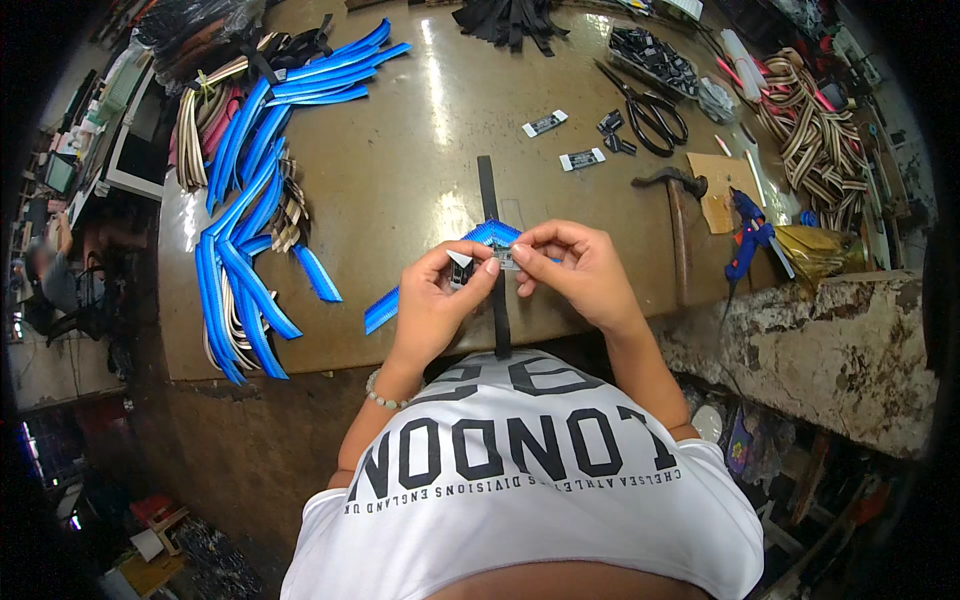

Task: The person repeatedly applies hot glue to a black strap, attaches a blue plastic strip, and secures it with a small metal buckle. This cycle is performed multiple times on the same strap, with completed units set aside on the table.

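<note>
My left hand is closed, with a small black-and-white label between its fingers. Close beside it, my right hand pinches at a small dark, shiny piece whose kind I cannot make out. Both hands meet over a black strap, which runs toward me down the table. Just beyond the fingertips, a blue ribbed strap bends to a peak. A blue strap end shows left of my left wrist; the hands hide the part between.
Bundled blue straps lie at left. Ahead are two labels, black buckles, scissors and a tray of black parts. A hammer, blue glue gun and striped straps lie at right.
</note>
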Available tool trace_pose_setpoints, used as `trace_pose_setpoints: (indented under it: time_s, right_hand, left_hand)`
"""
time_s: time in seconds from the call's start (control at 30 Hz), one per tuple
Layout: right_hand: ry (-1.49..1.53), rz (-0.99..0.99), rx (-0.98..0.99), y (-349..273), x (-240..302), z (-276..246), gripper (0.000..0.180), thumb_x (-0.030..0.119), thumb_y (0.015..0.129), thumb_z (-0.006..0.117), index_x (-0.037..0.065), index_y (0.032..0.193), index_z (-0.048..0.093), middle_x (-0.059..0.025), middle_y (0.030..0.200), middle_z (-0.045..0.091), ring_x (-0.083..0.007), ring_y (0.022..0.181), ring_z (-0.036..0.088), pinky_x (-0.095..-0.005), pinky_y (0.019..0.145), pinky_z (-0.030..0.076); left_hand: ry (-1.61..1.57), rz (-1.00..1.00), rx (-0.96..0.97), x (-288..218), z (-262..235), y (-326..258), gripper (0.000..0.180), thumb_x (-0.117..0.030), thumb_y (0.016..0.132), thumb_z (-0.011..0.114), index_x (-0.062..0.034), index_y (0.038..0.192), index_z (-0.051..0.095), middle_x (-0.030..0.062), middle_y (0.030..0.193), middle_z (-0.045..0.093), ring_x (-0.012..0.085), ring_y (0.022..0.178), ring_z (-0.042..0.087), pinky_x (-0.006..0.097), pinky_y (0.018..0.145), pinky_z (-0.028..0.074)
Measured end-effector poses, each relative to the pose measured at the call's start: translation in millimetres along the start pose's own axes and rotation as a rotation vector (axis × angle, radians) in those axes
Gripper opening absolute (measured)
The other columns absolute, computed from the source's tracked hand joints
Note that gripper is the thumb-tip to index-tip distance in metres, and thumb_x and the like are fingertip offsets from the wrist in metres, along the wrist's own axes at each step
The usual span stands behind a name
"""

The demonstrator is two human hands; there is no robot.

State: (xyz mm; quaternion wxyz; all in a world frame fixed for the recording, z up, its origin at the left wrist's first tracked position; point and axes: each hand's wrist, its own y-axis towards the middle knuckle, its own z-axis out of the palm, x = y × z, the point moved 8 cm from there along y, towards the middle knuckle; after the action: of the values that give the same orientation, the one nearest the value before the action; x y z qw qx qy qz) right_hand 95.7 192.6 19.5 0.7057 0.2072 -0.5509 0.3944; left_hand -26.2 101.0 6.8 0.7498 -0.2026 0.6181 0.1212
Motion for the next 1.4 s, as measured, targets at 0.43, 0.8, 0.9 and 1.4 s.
trace_pose_setpoints:
  time_s: [0.43,0.8,0.9,1.4]
  right_hand:
    - [-0.118,0.053,-0.035,0.8,-9.5,-3.5,0.026,0.015,0.093,0.068,-0.008,0.106,0.064,-0.0094,0.086,0.068,-0.0116,0.074,0.067,-0.023,0.065,0.054]
    - [-0.516,0.157,0.044,53.5,-34.2,-21.0,0.021,0.014,0.09,0.071,-0.007,0.092,0.067,-0.0072,0.073,0.068,-0.01,0.061,0.064,-0.0231,0.057,0.052]
    - [-0.507,0.205,-0.01,62.4,-40.1,-24.2,0.022,0.015,0.087,0.073,-0.006,0.087,0.066,-0.0073,0.07,0.067,-0.0102,0.057,0.062,-0.0232,0.052,0.05]
    - [-0.601,0.231,-0.034,69.2,-36.7,-20.3,0.022,0.014,0.083,0.075,-0.002,0.082,0.062,-0.0055,0.06,0.063,-0.0106,0.05,0.06,-0.0249,0.045,0.046]
  left_hand:
    - [0.059,0.01,-0.014,9.4,-6.7,2.9,0.015,-0.014,0.088,0.074,-0.0014,0.096,0.071,-0.0039,0.077,0.064,0.0015,0.065,0.052,0.019,0.059,0.042]
    - [0.72,0.369,-0.171,-0.6,-12.5,27.7,0.017,-0.014,0.085,0.073,0.0024,0.085,0.068,0.0042,0.066,0.061,0.0084,0.059,0.053,0.025,0.056,0.043]
    - [0.788,0.296,-0.176,10.5,-14.2,35.2,0.018,-0.012,0.083,0.072,0.0039,0.081,0.064,0.011,0.066,0.059,0.0195,0.058,0.055,0.033,0.056,0.045]
    - [0.645,0.232,-0.185,9.9,-21.3,34.2,0.016,-0.01,0.082,0.072,0.0001,0.09,0.062,0.0086,0.066,0.054,0.0177,0.058,0.05,0.033,0.055,0.041]
